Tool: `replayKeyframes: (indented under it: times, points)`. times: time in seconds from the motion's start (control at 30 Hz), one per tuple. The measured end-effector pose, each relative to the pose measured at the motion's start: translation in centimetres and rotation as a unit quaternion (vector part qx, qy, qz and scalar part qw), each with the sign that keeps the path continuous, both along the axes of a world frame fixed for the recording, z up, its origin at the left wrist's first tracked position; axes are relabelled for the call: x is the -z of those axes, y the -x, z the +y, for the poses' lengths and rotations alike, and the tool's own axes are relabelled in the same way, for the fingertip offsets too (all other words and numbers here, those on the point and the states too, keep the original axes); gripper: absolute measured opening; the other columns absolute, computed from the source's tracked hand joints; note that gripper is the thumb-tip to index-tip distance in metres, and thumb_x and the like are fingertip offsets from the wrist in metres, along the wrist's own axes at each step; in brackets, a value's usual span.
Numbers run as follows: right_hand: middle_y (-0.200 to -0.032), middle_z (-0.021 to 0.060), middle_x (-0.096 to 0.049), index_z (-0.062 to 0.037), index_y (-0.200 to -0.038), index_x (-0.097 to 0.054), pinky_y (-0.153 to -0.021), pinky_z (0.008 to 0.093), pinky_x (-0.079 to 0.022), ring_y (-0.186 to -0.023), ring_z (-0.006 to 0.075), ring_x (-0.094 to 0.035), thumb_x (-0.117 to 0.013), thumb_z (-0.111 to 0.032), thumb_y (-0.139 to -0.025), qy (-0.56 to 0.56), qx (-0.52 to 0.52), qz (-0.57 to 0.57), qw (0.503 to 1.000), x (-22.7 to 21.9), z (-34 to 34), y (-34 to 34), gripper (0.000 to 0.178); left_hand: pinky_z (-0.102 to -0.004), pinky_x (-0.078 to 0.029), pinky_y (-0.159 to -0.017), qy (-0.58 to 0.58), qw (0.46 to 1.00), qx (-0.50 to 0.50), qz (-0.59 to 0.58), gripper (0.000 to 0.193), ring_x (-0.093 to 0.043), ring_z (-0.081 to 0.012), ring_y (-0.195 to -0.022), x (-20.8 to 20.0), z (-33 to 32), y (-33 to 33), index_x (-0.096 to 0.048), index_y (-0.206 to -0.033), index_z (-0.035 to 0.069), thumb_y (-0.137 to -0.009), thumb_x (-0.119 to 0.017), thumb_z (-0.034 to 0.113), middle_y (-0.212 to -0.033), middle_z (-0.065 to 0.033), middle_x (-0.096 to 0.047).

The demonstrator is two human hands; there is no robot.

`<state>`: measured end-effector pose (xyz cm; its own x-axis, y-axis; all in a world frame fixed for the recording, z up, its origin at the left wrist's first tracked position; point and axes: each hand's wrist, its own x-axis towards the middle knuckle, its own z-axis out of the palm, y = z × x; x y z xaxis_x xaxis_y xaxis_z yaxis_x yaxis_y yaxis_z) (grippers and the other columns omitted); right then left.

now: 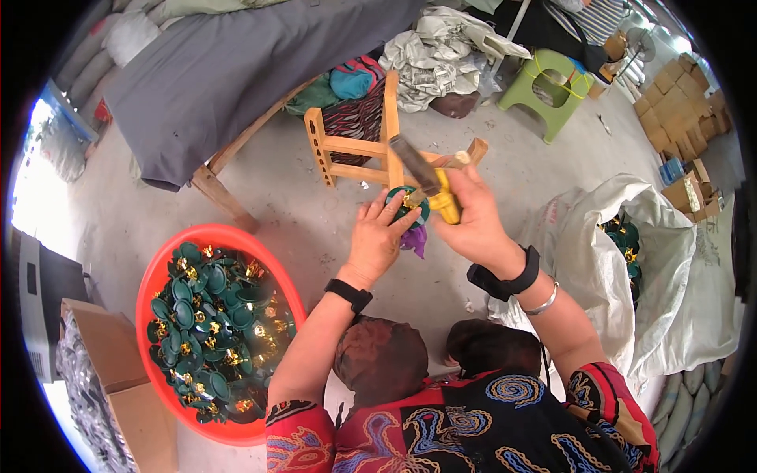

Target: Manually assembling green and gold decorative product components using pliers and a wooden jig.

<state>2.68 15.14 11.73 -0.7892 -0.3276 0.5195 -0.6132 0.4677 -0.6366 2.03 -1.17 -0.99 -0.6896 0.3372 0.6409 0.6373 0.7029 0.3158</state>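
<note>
My left hand (pixel 375 243) reaches to the middle, its fingers curled over the edge of a dark green round piece (pixel 418 214) with a gold-coloured centre. Purple cloth (pixel 415 240) hangs just below that piece. My right hand (pixel 475 213) is wrapped round a tool (pixel 446 202) with a yellow body and a long, dark, flat part pointing up and left. The tool sits against or right above the green piece; whether they touch I cannot tell. Both wrists wear black bands, and a bangle circles the right one.
A red basin (pixel 145 347) full of green pieces with gold tops stands at left. To the right, a white sack (pixel 587 236) holds more of them. Ahead are a wooden stool frame (pixel 359 146), a cloth-covered table (pixel 236 87) and a green plastic stool (pixel 544 87). A cardboard box (pixel 118 355) stands far left.
</note>
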Motion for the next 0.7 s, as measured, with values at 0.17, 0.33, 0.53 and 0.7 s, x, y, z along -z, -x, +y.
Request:
replayKeyframes:
  times: [0.17, 0.33, 0.53, 0.7]
  points:
    - [-0.108, 0.0145, -0.047, -0.0009, -0.109, -0.053, -0.084, 0.0328, -0.042, -0.096, 0.0304, -0.05, -0.061, 0.003, -0.064, -0.055, -0.01, -0.047, 0.997, 0.0, -0.8, -0.2, 0.046, -0.0442, -0.04, -0.087, -0.141, 0.986, 0.01, -0.086, 0.034, -0.051, -0.0354, -0.111, -1.4, 0.2, -0.1, -0.066, -0.096, 0.01, -0.064, -0.063, 0.001, -0.119, -0.0115, -0.056]
    - [-0.109, 0.0151, -0.048, -0.0002, -0.112, -0.052, -0.084, 0.0339, -0.042, -0.096, 0.0311, -0.051, -0.06, 0.002, -0.065, -0.088, -0.039, -0.049, 0.994, -0.7, -0.8, -0.4, 0.047, -0.0425, -0.04, -0.081, -0.28, 0.946, 0.036, -0.158, 0.022, -0.057, -0.0352, -0.089, -1.6, 2.5, 2.4, -0.063, -0.088, 0.004, -0.069, -0.056, -0.002, -0.093, -0.0129, -0.064]
    - [-0.107, 0.0169, -0.056, 0.001, -0.116, -0.05, -0.081, 0.0317, -0.045, -0.091, 0.0298, -0.056, -0.06, -0.001, -0.069, -0.23, 0.078, 0.134, 0.961, -10.1, 2.1, -2.2, 0.048, -0.0381, -0.037, -0.072, -0.214, 0.968, 0.003, -0.134, 0.018, -0.059, -0.0278, -0.081, -0.8, 2.5, 2.7, -0.062, -0.088, 0.006, -0.079, -0.068, 0.021, -0.082, -0.0094, -0.064]
    - [-0.09, 0.0129, -0.058, 0.0007, -0.108, -0.051, -0.069, 0.0363, -0.048, -0.076, 0.0321, -0.059, -0.059, -0.001, -0.069, -0.085, 0.221, 0.225, 0.945, -11.6, 2.7, -2.1, 0.04, -0.0393, -0.041, -0.063, -0.236, 0.967, 0.026, -0.088, 0.016, -0.055, -0.0314, -0.068, -2.1, 2.8, 2.7, -0.058, -0.082, 0.002, -0.08, -0.067, 0.015, -0.071, -0.0118, -0.06]
